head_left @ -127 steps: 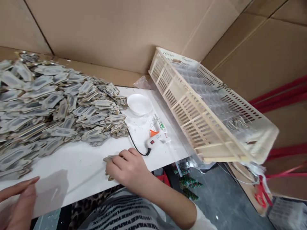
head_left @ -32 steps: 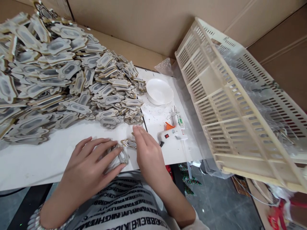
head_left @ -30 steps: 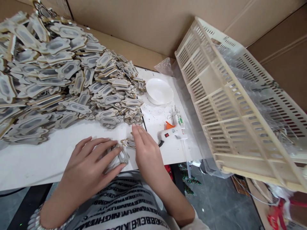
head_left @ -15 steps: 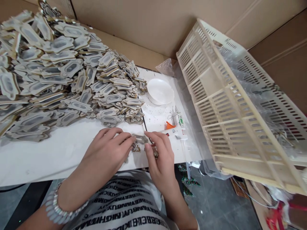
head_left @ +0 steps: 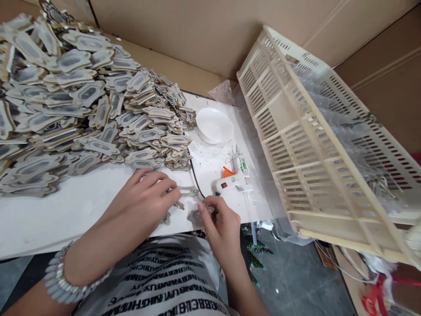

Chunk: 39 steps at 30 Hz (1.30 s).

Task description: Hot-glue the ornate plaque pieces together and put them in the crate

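Note:
My left hand (head_left: 144, 197) is over the white table, its fingers curled and closed on a small ornate brown piece (head_left: 179, 205) that sticks out under the fingertips. Below that palm, another small grey piece (head_left: 166, 218) partly shows. Near the table's front edge my right hand (head_left: 222, 226) pinches a grey scalloped frame piece (head_left: 196, 214) between thumb and fingers; the hand covers part of it. A flat grey frame piece (head_left: 188, 191) lies between and just beyond both hands. The white hot glue gun (head_left: 232, 183), with an orange trigger, rests beyond my right hand.
A large heap of grey frame pieces (head_left: 85, 92) covers the table's back left. A white bowl (head_left: 215, 126) stands behind the glue gun. On the right, a cream slatted crate (head_left: 289, 131) holds clear plastic bags. A black cord (head_left: 194, 173) runs toward the glue gun.
My hands have drawn apart. The right one has dropped nearer the front edge, now with a frame piece in its pinch, and uncovers the glue gun's body. The view has shifted slightly.

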Motion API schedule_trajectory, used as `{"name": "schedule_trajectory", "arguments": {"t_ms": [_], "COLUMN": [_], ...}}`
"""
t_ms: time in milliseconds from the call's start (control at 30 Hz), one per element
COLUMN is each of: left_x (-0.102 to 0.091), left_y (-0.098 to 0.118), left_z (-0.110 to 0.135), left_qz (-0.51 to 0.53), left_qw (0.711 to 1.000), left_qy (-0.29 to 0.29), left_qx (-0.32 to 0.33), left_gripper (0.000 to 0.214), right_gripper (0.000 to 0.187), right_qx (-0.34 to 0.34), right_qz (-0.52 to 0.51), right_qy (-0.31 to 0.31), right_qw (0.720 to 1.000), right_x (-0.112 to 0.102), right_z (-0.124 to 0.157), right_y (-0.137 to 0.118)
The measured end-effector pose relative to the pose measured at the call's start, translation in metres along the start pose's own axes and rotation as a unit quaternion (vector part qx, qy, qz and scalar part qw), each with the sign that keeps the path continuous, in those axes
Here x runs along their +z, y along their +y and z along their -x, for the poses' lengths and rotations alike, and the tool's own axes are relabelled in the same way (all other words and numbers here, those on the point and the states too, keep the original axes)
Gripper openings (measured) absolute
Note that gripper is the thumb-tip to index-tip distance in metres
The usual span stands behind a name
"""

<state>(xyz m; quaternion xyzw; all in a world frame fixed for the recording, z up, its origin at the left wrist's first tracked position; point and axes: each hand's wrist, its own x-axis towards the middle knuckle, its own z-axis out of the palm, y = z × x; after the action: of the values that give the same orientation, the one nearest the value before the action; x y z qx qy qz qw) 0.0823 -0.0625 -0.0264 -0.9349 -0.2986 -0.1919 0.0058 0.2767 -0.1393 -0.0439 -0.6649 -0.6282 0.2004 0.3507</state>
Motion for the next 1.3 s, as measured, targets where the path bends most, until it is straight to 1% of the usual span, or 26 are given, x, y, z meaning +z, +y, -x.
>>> {"name": "schedule_trajectory", "arguments": {"t_ms": [100,233,300,400,500,567,633,700,800,933,1033,1100,1167,1300], "left_x": [0.0,0.002,0.003,0.002,-0.002,-0.005,-0.004,0.0,0.009,0.016,0.015,0.012,0.01,0.008], "left_y": [0.0,-0.003,-0.005,-0.01,-0.01,-0.005,0.003,0.012,0.019,0.012,0.004,-0.001,-0.003,-0.003], "left_z": [0.002,0.009,0.012,0.016,0.018,0.02,0.022,0.027,0.039,0.057,0.064,0.067,0.069,0.073], "left_qz": [0.002,0.012,0.016,0.016,0.013,0.01,0.012,0.016,0.021,0.053,0.067,0.066,0.063,0.06], "left_qw": [1.0,1.0,1.0,1.0,1.0,0.999,0.999,0.999,0.999,0.998,0.997,0.998,0.998,0.998], "left_qy": [0.017,0.02,0.02,0.007,0.003,0.014,0.022,0.023,0.026,0.018,0.008,0.013,0.018,0.024], "left_qx": [0.008,-0.015,-0.014,-0.014,-0.027,-0.036,-0.041,-0.041,-0.037,-0.031,-0.026,-0.016,-0.011,-0.02], "left_gripper": [0.021,0.023,0.025,0.028,0.029,0.028,0.027,0.028,0.028,0.029,0.027,0.027,0.029,0.031], "right_gripper": [0.016,0.017,0.017,0.018,0.021,0.024,0.027,0.03,0.026,0.024,0.027,0.029,0.032,0.035], "right_qx": [-0.042,-0.134,-0.16,-0.174,-0.181,-0.188,-0.204,-0.222,-0.239,-0.26,-0.272,-0.279,-0.281,-0.262], "right_qz": [0.052,0.114,0.125,0.133,0.138,0.125,0.114,0.118,0.131,0.148,0.168,0.178,0.19,0.222], "right_qy": [0.005,0.049,0.061,0.061,0.068,0.064,0.045,0.023,-0.002,-0.032,-0.052,-0.061,-0.061,-0.047], "right_qw": [0.998,0.983,0.977,0.974,0.971,0.972,0.971,0.968,0.962,0.954,0.946,0.942,0.939,0.938], "right_x": [0.003,0.013,0.018,0.024,0.025,0.022,0.017,0.012,0.005,0.002,0.005,0.008,0.009,0.007], "right_z": [0.002,0.002,0.0,-0.003,-0.003,0.0,0.004,0.008,0.011,0.007,0.002,0.0,-0.002,-0.006], "right_y": [0.001,0.001,0.001,0.001,0.001,0.002,0.004,0.007,0.012,0.015,0.011,0.008,0.005,0.006]}}
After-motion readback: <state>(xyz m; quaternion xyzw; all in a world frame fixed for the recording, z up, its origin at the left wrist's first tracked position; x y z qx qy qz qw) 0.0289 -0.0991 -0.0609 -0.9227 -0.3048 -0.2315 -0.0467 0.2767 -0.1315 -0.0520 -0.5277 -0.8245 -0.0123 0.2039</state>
